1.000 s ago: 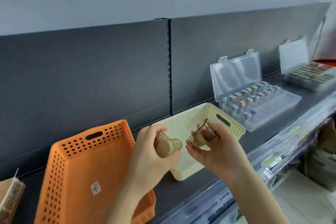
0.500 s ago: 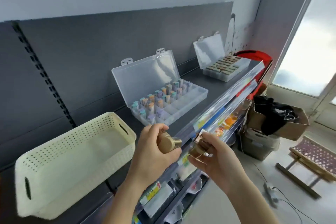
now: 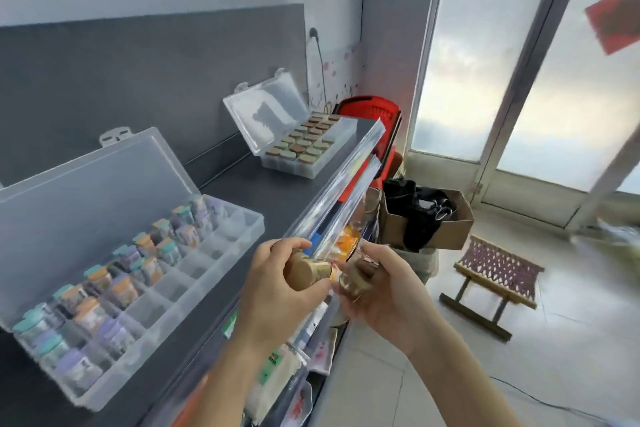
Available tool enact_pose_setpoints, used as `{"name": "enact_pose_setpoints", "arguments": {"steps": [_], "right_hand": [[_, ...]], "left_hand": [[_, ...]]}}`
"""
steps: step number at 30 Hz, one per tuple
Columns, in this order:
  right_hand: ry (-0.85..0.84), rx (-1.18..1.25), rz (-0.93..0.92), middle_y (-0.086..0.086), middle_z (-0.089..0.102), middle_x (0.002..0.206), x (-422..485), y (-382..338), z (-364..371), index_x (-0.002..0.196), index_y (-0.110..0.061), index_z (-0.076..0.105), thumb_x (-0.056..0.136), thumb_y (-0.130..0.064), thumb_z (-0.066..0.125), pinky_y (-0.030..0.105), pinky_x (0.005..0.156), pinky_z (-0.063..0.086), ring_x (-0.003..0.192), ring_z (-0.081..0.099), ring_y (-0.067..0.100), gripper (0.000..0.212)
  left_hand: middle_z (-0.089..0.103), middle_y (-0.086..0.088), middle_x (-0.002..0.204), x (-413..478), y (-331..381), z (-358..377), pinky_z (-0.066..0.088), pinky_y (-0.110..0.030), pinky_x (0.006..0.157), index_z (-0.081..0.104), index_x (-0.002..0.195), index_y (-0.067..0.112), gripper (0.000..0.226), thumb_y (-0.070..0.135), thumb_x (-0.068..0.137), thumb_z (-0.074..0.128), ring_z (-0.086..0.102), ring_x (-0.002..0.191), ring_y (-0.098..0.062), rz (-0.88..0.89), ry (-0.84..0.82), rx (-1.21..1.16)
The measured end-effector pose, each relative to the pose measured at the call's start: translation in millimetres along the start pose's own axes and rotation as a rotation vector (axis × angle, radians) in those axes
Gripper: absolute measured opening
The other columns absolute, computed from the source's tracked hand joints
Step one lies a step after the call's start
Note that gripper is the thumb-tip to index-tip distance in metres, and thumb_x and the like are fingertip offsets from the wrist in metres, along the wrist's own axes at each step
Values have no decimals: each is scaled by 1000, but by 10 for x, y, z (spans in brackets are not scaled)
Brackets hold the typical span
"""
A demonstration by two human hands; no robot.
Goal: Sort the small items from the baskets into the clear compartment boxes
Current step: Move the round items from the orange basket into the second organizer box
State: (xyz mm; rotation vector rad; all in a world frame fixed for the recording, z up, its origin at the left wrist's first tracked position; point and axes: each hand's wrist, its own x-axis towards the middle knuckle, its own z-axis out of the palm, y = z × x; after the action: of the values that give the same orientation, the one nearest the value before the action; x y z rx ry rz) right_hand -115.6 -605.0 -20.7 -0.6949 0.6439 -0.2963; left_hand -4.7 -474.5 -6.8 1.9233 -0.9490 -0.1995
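Head view: your left hand grips a tan jar; your right hand grips a second jar; likely mid-carry; next, reach the far box.

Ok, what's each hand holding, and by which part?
The left hand grips a small tan jar round its side, one end bare. The right hand holds a second jar round its body, though blurred.

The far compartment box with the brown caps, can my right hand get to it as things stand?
Probably yes: the far compartment box sits open, bare shelf before it, though the right hand holds a small jar.
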Motion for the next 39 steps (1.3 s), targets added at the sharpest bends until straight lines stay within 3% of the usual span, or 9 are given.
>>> {"name": "enact_pose_setpoints", "arguments": {"steps": [6,10,17,21,24,28,31,35,39], "right_hand": [[3,34,-23,9,60,88,775,-780,-220,88,-12,65,63,-29,80,42,77,52,83,57,28,34],[6,33,-94,5,58,84,1294,-1273,-314,87,-15,71,69,-25,76,35,74,49,76,54,22,21],[-16,28,-99,12,59,100,2081,-1948,-542,109,-9,65,66,-18,79,35,75,50,79,56,22,46],[-17,-67,-111,10,59,90,2586,-2361,-678,104,-9,67,76,-19,75,35,75,49,72,55,20,31],[-40,-179,-97,4,57,70,2940,-2664,-736,81,-12,66,82,-20,70,36,75,45,62,49,17,9],[-106,-409,-98,0,51,60,3354,-3076,-782,82,-11,58,86,-22,67,32,65,41,56,44,15,15],[-135,-599,-159,-2,56,64,3638,-3351,-713,89,-11,65,84,-21,68,32,66,43,59,48,14,12],[-171,-904,-273,0,67,88,3955,-3509,-526,96,-20,67,78,-27,72,33,74,52,79,60,17,20],[-205,-1261,-430,3,59,97,4247,-3515,-326,92,-21,63,78,-31,70,19,57,42,78,57,14,19]], "left_hand": [[45,15,113,1120,-16,482,41,-1,69,57,106,36,44,26,70,78,54,93,0,26,-29,-53],[43,17,114,1804,39,689,45,-4,69,55,105,39,44,26,70,78,54,94,0,41,-51,-71],[44,13,116,2698,26,1015,43,-2,68,53,110,38,47,27,71,78,53,94,0,33,-49,-25],[43,13,117,3152,-21,1243,44,-3,70,51,108,41,47,30,71,78,52,94,4,-5,24,16],[42,14,117,3435,-63,1398,48,-10,74,52,110,39,47,31,72,78,52,97,2,-60,113,69],[42,12,118,3712,-47,1572,51,-15,76,53,110,38,46,32,72,78,53,98,-2,-172,215,113],[42,11,118,3882,-41,1644,47,-10,73,53,111,37,47,33,71,78,53,99,-4,-216,277,165],[43,11,120,4038,-77,1671,44,-10,76,54,113,35,49,35,70,78,51,101,-4,-272,330,221],[43,9,121,4221,-138,1662,47,-19,80,53,116,33,50,37,72,77,50,105,-10,-320,343,282]]}}
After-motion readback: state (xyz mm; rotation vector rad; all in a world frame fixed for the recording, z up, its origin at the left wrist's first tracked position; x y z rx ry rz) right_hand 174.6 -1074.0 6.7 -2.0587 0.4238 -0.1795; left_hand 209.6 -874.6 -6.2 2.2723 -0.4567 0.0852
